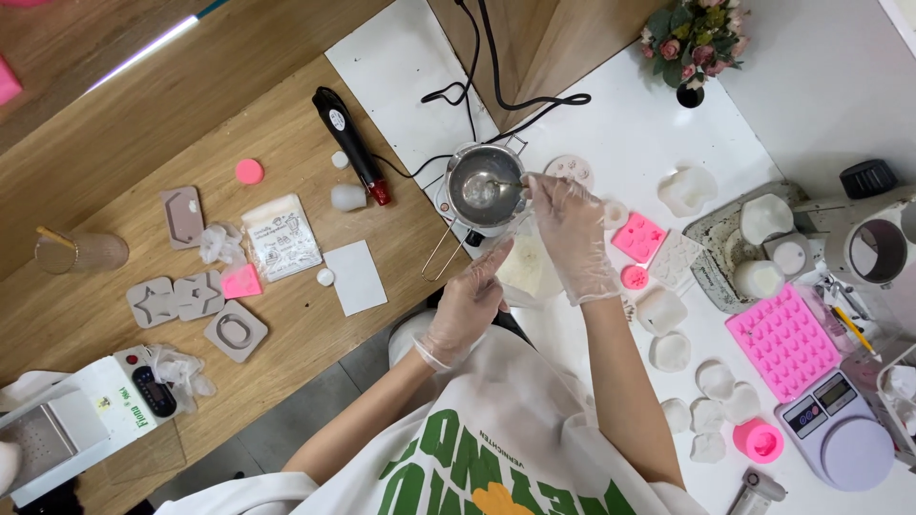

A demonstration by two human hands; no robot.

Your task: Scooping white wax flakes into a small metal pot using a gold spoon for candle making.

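Both my hands wear thin clear gloves. My right hand [570,234] is closed on a small metal spoon [503,185] whose bowl dips into a steel melting pot [483,181] with clear liquid in it. The pot stands on a small hotplate at the white table's near edge. Fingers together and pointing up, my left hand [469,303] rests against a clear plastic container of white flakes [523,267] just below the pot.
On the wooden table [286,143] lie a black heat gun [349,143], grey moulds [177,298], a pink disc, a paper packet and a white machine [86,410]. The white table holds pink silicone moulds [784,339], white cast shapes, a digital scale [840,434] and a flower vase [691,38].
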